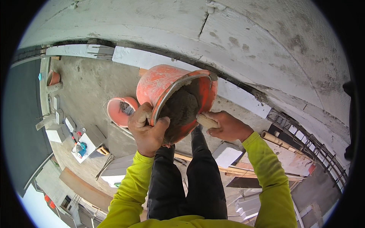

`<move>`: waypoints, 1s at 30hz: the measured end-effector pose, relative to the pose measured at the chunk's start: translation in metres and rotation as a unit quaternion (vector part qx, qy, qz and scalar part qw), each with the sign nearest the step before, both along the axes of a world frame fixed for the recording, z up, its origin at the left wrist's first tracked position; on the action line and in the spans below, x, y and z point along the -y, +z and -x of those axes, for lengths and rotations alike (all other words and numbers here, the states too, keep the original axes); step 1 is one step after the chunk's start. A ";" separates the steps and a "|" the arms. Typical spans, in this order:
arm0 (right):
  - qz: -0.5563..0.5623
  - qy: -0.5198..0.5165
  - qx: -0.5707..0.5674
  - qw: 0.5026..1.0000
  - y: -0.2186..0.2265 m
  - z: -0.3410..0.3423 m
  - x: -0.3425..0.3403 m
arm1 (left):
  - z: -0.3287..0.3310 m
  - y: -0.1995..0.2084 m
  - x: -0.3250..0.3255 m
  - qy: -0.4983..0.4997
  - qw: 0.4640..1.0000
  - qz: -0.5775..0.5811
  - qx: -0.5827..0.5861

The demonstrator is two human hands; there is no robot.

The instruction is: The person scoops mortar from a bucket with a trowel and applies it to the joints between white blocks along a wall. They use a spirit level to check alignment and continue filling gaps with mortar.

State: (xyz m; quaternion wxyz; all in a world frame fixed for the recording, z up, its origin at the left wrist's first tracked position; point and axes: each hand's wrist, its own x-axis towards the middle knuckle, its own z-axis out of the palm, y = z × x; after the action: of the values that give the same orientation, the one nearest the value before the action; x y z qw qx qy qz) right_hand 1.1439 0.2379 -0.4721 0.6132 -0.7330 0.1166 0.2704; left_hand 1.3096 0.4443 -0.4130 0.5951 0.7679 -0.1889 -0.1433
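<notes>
A scuffed orange-red bucket [161, 81] is tipped with its mouth toward me, above my legs. Wet grey mortar [180, 104] lies inside it and smears the rim. My left hand [146, 129] is closed on the near left of that rim, thumb at the inside edge. At the right side of the mouth, my right hand [230, 127] grips a short wooden handle [207, 121], like a trowel's. The other end of this tool is hidden. Whether the bucket rests on anything beneath cannot be seen.
A pale block wall [266, 45] runs across the far side. Another bucket [121, 112] with thin pieces inside stands left. A blue power tool [80, 149] sits on a white block. Rebar cage [308, 140], planks and blocks lie to the right.
</notes>
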 end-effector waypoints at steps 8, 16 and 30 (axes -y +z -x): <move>-0.312 -0.104 -0.159 0.931 -0.005 0.019 -0.066 | 0.003 -0.003 -0.035 0.027 0.992 0.022 -0.120; -0.304 -0.168 -0.152 0.925 -0.003 0.048 -0.080 | 0.033 -0.066 -0.058 0.134 0.953 0.072 -0.262; -0.231 -0.296 -0.223 0.900 -0.098 0.033 0.099 | 0.070 -0.141 -0.094 0.312 0.910 -0.014 -0.273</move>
State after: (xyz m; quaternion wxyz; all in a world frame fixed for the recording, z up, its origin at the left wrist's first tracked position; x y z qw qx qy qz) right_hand 1.1109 0.1384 -0.5705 0.7748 -0.4232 0.3965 0.2517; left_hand 1.2400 0.5381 -0.5541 0.6269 0.7271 0.2322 -0.1565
